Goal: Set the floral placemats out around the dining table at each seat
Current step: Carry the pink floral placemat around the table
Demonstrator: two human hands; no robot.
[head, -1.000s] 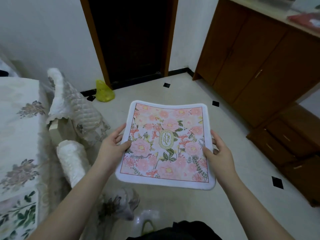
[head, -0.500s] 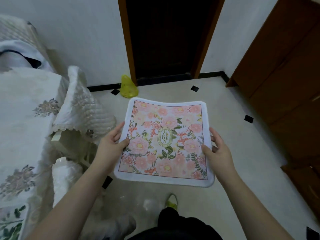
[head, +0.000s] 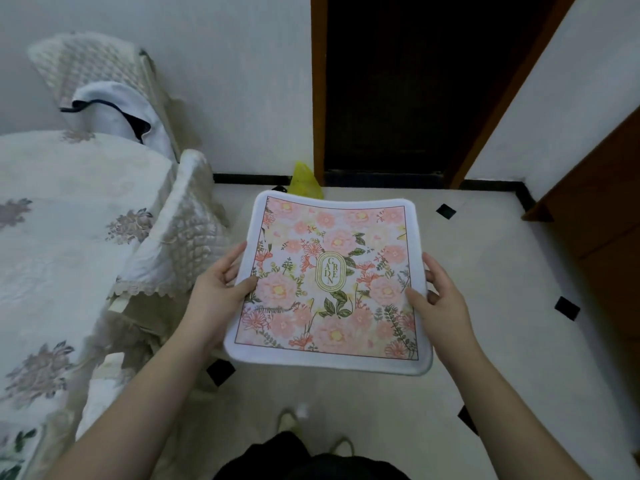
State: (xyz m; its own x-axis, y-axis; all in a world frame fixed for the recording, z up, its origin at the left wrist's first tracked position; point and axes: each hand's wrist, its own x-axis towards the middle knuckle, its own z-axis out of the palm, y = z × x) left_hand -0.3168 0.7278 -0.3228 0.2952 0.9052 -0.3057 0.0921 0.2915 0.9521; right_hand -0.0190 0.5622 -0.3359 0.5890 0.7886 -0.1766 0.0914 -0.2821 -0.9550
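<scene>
Nearest the camera, both forearms extend forward over pale floor tile (head: 485, 271), with dark clothing and a light shoe visible at the bottom edge.

Left hand (head: 214, 292): grip closed on the left edge of the floral placemat (head: 329, 282), thumb on the printed face, fingers underneath. Right hand (head: 440, 299): matching grip on the right edge, thumb on top, fingers curled behind the border. Neither hand is spread wide; each pinches only the margin.

The placemat is held level in the air above the floor, print upward, "GARDEN" emblem centred. Its far edge sags slightly between the hands. It touches no surface.

To the left, the counter (head: 69, 237) carries a quilted floral cloth. A chair with a padded cover (head: 183, 251) stands against it, between the placemat and the counter edge. A second covered chair (head: 97, 74) stands farther back by the wall. Beyond, a yellow bag (head: 304, 181) lies at the foot of a dark doorway (head: 398, 88).

Assessment: carrying phase, placement not yet made. Recommended: keep both edges pinched evenly so the mat stays flat, swing it left over the chair back, lower it squarely in front of that seat, parallel to the counter edge, then smooth it outward.
</scene>
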